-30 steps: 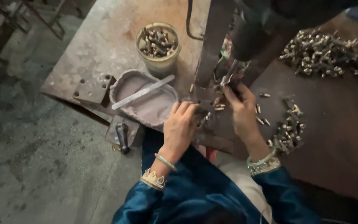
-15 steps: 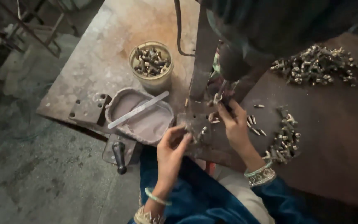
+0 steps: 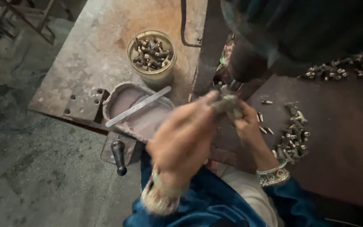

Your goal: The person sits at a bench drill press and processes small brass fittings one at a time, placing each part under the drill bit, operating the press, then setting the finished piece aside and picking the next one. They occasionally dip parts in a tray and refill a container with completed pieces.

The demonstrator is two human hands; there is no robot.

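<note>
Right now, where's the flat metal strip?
Head view, left of the hands: the flat metal strip lies slantwise across the shallow tray, just below the tin of small parts.

two hands (image 3: 215, 126), one jar (image 3: 152, 56), one bowl (image 3: 137, 111)

Rusty metal workbench (image 3: 89, 54), stained concrete floor (image 3: 34, 180), dim daylight

The hands (image 3: 215, 122) work in a narrow gap under the dark machine head (image 3: 290, 33), which blocks the way from above. Left of them the steel column (image 3: 209, 50) and the shallow tray (image 3: 148, 122) with its metal strip (image 3: 137, 106) stand close. The can (image 3: 152, 56) is behind the tray. On the right, a parts pile (image 3: 293, 138) lies near; beyond it the dark table (image 3: 349, 126) is bare.
</note>
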